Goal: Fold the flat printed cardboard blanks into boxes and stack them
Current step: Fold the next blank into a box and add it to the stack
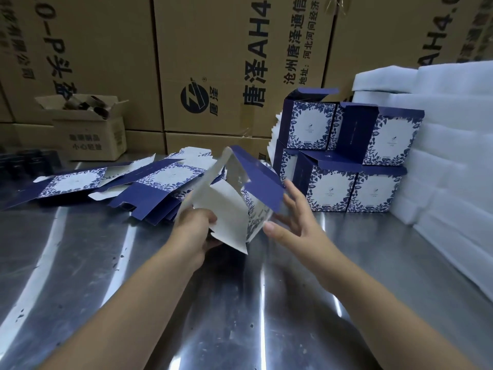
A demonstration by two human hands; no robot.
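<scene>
One half-opened blank [229, 206] is held at centre: left hand [193, 231] grips its white flap at 9 o'clock, right hand [293, 217] spreads loose fingers by its blue panel at 3. Next, likely: square it, tuck flaps, stack on boxes [346, 161] at 2 o'clock.

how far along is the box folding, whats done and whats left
Done: several folded boxes stand stacked in two tiers at the right. In hand: the left hand grips a half-opened blank while the right hand, open, touches its blue panel. Left: a pile of flat blanks on the table.
</scene>
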